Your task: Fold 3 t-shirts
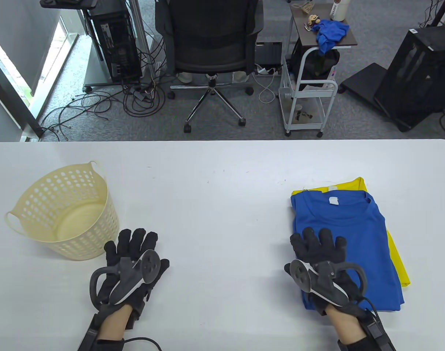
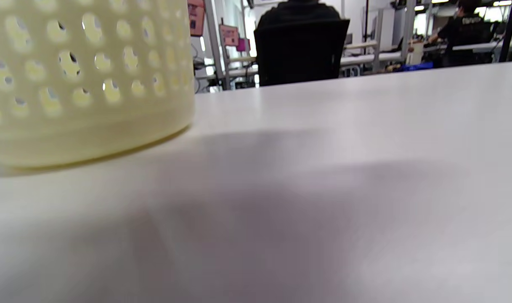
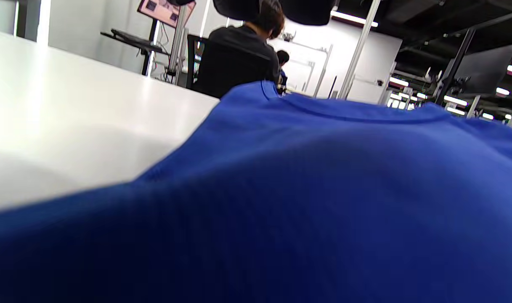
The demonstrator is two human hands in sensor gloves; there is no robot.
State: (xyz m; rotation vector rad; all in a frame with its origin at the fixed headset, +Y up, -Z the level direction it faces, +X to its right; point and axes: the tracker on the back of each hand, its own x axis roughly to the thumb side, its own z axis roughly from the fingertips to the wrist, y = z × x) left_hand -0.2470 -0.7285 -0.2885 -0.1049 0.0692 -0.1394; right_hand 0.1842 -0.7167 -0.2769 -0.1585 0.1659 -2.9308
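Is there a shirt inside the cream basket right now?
No, in the table view the cream basket shows only its bare bottom; the blue shirt lies on the table.

Both hands flat, fingers spread: left (image 1: 129, 270), right (image 1: 323, 268).

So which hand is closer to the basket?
Left. The left hand lies flat beside the basket; the right hand rests on the blue shirt, across the table.
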